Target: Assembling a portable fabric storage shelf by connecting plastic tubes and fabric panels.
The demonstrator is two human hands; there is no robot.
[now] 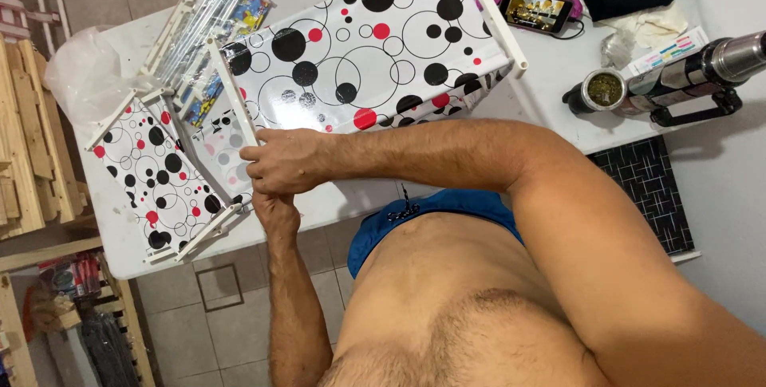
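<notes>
A white counter (550, 76) stands on a grey tiled floor (231, 315), with wooden slats (32, 140) at one side. On it lies a white-framed rack of dotted fabric (375, 44), its smaller panel (155, 183) overhanging the edge. The right hand (287, 161) grips a white frame rod (239, 112); the left hand (275, 210), beneath it, is partly hidden, so its grip cannot be told. A phone (536, 10) and thermos (694, 68) lie well apart.

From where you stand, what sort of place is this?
Likely a room at home used for hobby work: a white table bearing a phone and flask, tiled floor, wooden pallets alongside.
</notes>
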